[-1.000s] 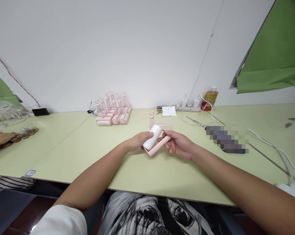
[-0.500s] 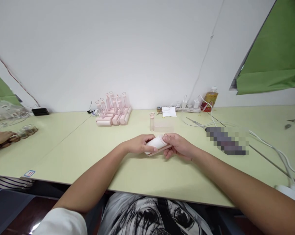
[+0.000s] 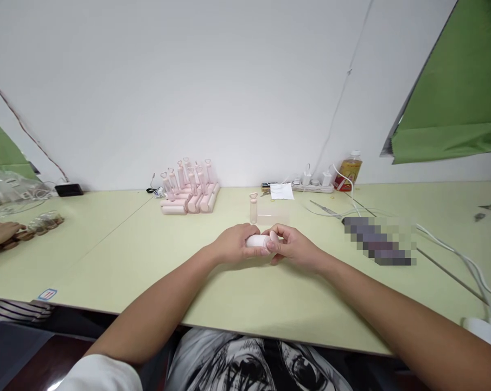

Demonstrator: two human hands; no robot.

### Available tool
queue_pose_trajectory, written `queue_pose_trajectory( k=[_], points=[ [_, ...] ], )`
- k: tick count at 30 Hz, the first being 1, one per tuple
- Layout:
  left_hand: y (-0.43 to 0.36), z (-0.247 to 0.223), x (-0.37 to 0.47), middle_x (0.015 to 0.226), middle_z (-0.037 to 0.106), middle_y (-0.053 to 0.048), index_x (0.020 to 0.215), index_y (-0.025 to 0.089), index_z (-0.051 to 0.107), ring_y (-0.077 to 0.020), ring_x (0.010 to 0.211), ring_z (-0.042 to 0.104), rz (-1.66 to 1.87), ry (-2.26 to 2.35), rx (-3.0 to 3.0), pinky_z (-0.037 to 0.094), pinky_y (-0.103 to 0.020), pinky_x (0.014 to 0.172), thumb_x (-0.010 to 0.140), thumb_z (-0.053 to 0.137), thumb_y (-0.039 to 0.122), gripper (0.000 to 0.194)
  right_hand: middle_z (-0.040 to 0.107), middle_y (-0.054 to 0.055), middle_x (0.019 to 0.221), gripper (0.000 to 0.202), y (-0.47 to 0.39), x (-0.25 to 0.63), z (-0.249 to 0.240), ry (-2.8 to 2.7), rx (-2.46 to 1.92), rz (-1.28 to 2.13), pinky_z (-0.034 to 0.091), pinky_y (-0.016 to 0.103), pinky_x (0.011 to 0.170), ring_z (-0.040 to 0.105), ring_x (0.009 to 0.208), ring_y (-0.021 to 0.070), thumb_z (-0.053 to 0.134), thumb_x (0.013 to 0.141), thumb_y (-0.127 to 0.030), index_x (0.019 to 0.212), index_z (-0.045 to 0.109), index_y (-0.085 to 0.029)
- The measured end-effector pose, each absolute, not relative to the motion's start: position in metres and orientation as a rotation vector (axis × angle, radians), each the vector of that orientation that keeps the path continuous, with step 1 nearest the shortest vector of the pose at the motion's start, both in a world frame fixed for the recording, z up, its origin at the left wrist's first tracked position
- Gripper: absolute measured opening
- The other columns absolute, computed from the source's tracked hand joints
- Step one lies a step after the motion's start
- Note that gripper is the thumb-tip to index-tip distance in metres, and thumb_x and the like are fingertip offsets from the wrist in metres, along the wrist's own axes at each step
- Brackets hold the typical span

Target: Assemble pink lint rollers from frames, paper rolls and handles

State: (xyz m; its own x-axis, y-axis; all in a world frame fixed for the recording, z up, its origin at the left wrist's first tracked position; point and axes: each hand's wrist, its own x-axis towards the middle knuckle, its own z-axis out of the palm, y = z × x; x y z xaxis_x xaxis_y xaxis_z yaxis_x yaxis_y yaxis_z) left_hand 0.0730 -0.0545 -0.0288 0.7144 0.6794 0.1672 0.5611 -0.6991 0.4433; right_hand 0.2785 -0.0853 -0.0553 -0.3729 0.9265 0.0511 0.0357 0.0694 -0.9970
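The near edge of the pale yellow-green, smooth-topped table [image 3: 249,304] ran just above your lap, and both of your hands were beyond it, over the tabletop, with a stretch of surface between them and that edge. You had the white, rounded cylinder [image 3: 255,241] between your hands, lying roughly sideways. Your left hand [image 3: 234,245] wrapped it from the left, thumb along the near side and the other fingers curled over the far side. Your right hand [image 3: 297,248] came in from the right, its thumb and forefinger pinching the pale pink oval piece [image 3: 274,237] at the cylinder's right end. Both forearms slanted inward.

To your right, a pixelated dark object [image 3: 375,241] lay well apart from your right hand. At the far left, another person's hand [image 3: 1,233] rested near a row of small brown objects [image 3: 23,235].

Just beyond your hands lay a clear, pinkish plastic box [image 3: 273,216], with a pale pink tube [image 3: 254,210] topped by a heart-shaped loop upright beside it. Farther off, left of centre, stood a cluster of pink cases and looped tubes [image 3: 192,201]; right of centre were a white paper [image 3: 281,191], a white power strip [image 3: 314,189] and a yellow-and-red bottle [image 3: 348,171], near the white wall [image 3: 229,81].
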Motion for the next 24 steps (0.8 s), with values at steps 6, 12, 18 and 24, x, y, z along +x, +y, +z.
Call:
queue_pose_trajectory(
  k=[6, 12, 18, 24],
  points=[
    [-0.0495, -0.0348, 0.0742, 0.087, 0.062, -0.004, 0.091, 0.021, 0.06, -0.0211, 0.082, 0.056, 0.43, 1.078, 2.65, 0.037, -0.028, 0.063, 0.076, 0.044, 0.077, 0.061, 0.066, 0.002, 0.087, 0.043, -0.0826, 0.2777, -0.0602, -1.517, -0.998, 1.412, 0.054, 0.033, 0.067, 0.063, 0.075, 0.0177, 0.077, 0.066, -0.05, 0.088, 0.054, -0.02],
    [-0.0492, -0.0367, 0.0743, 0.089, 0.063, -0.003, 0.094, 0.022, 0.061, -0.0204, 0.084, 0.057, 0.456, 1.085, 2.662, 0.038, -0.028, 0.066, 0.078, 0.042, 0.077, 0.06, 0.066, 0.002, 0.088, 0.046, -0.0837, 0.2735, -0.0626, -1.44, -1.0, 1.396, 0.054, 0.036, 0.073, 0.064, 0.076, 0.0177, 0.079, 0.063, -0.051, 0.082, 0.05, -0.021],
    [-0.051, -0.0325, 0.0739, 0.088, 0.063, -0.002, 0.094, 0.024, 0.063, -0.0201, 0.082, 0.058, 0.407, 1.106, 2.649, 0.037, -0.027, 0.063, 0.077, 0.043, 0.077, 0.06, 0.064, -0.001, 0.077, 0.045, -0.0845, 0.2729, -0.0635, -1.447, -1.013, 1.407, 0.052, 0.037, 0.075, 0.064, 0.073, 0.018, 0.079, 0.063, -0.049, 0.079, 0.047, -0.022],
    [-0.0522, -0.0301, 0.0741, 0.088, 0.063, -0.002, 0.095, 0.024, 0.063, -0.0194, 0.081, 0.059, 0.397, 1.14, 2.661, 0.037, -0.027, 0.062, 0.076, 0.044, 0.078, 0.061, 0.063, -0.003, 0.076, 0.044, -0.0855, 0.2719, -0.0644, -1.418, -1.009, 1.417, 0.05, 0.032, 0.07, 0.061, 0.069, 0.0151, 0.08, 0.063, -0.047, 0.078, 0.047, -0.021]
  ],
)
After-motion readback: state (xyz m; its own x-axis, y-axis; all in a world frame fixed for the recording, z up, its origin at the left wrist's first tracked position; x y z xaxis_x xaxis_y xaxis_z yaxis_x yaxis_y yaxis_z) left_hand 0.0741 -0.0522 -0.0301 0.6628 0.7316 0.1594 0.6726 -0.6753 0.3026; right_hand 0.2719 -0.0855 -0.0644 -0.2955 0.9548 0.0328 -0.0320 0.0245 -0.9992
